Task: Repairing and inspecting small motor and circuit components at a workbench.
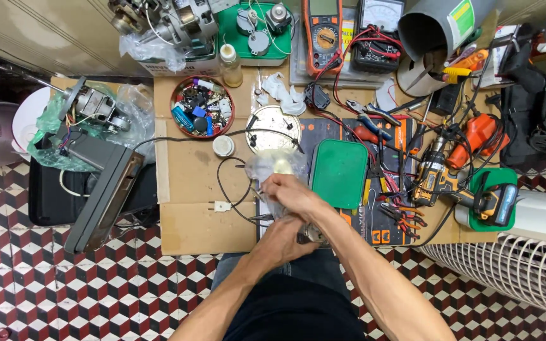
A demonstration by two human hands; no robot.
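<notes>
Gripping a clear plastic bag (277,169) from above, my right hand (292,192) closes on it over the cardboard (191,183); my left hand (284,240) clasps a small metal part (309,236) just below.

A: Bright, even light from above; only short, soft shadows under the tools on the flat brown cardboard sheet (188,189).

B: Any glare?

A: Some, on the round silver metal disc (273,126) near the cardboard's far edge, and on the crumpled clear plastic bag (273,165) close to the hands.

B: Sharp throughout?

A: Mostly crisp at centre. Slight softness on the left hand (282,243) and right hand (289,192). Bent lines toward the frame edges: checkered red, white and black floor tiles (64,290) curving, white slatted fan grille (513,265) bowed at the right.
</notes>
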